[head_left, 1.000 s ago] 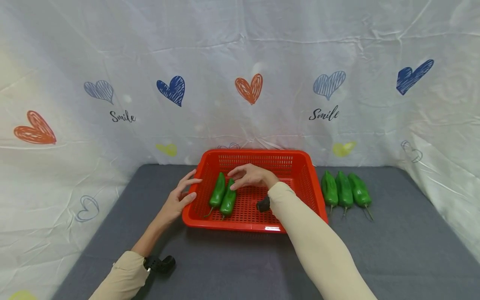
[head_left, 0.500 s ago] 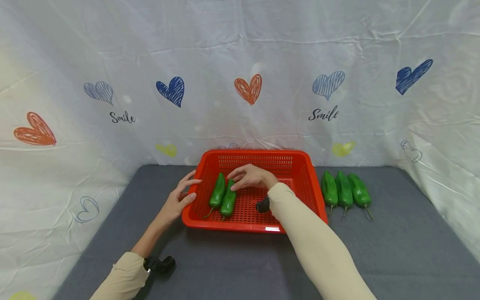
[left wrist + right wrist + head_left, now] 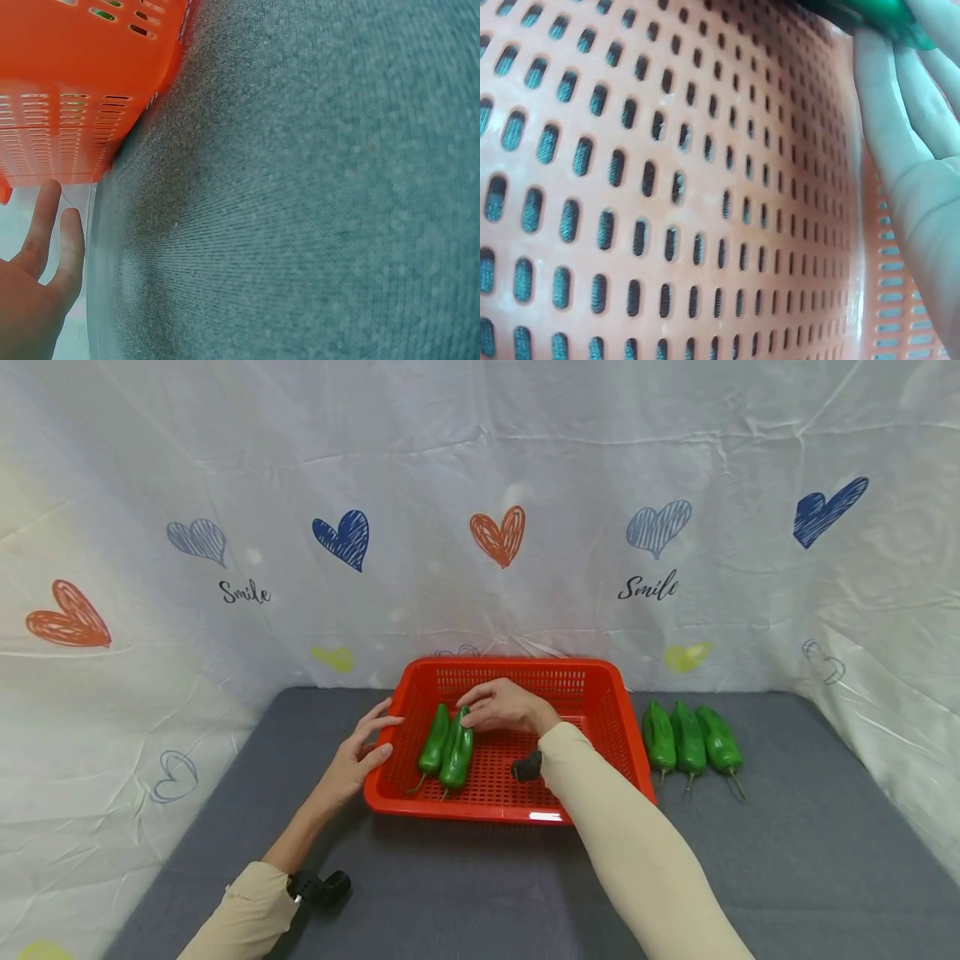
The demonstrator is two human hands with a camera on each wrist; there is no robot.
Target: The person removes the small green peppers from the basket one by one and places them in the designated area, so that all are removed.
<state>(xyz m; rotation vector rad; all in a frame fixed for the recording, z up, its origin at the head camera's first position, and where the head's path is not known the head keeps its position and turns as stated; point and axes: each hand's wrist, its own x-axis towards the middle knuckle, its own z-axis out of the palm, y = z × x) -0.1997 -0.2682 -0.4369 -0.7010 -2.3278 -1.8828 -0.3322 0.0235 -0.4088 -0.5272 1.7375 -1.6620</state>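
In the head view a red plastic basket (image 3: 480,812) with a slotted floor stands on the grey cloth. Two long green peppers lie along its left side, stems toward the viewer: the outer pepper (image 3: 434,745) and the inner pepper (image 3: 456,762). My right hand (image 3: 508,705) reaches inside and pinches the inner pepper's far tip between thumb and fingers. The right wrist view shows only a bit of green pepper (image 3: 881,13) by the fingers. My left hand (image 3: 358,762) rests against the basket's left rim, fingers spread and fairly straight; two fingers (image 3: 73,247) show beside the basket wall.
Three more green peppers (image 3: 688,739) lie side by side on the grey cloth (image 3: 810,827), just right of the basket. Behind the table hangs a white curtain (image 3: 570,460) printed with hearts and the word Smile.
The inner pepper has shifted slightly away from the viewer, its far tip higher in the view. My right hand has moved a little the same way. The left hand holds its place.
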